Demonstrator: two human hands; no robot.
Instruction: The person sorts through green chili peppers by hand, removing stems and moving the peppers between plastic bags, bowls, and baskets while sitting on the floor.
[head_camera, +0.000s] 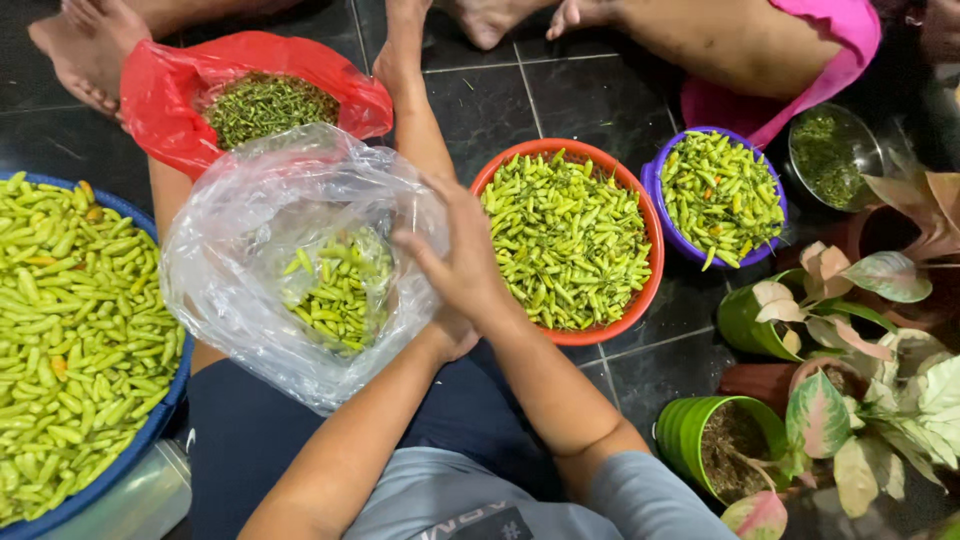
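Holding a clear bag of green chilies over the lap, both hands at its right edge. Right hand sits on top, fingers curled onto the plastic near the mouth, pinching it so the opening stays gathered. Left hand is mostly hidden under the right wrist; can't tell if it grips or just props the bag from below. Bag is about a third full, the chilies sagging to the bottom, and it rests partly on the dark-trousered thigh, so the weight probably isn't all on the fingers. Orange bowl of chilies sits just right of the hands, within easy reach. Purple bowl with a smaller load is beyond it, and a steel bowl of dark green bits, likely stems, sits further right. Big blue tub of chilies is on the left, touching the bag's side. Red bag up top is open and holds darker green scraps, probably kept apart from the chilies. Another person's feet and legs sit across the dark tile floor. Potted plants crowd the right edge, well clear of the hands.
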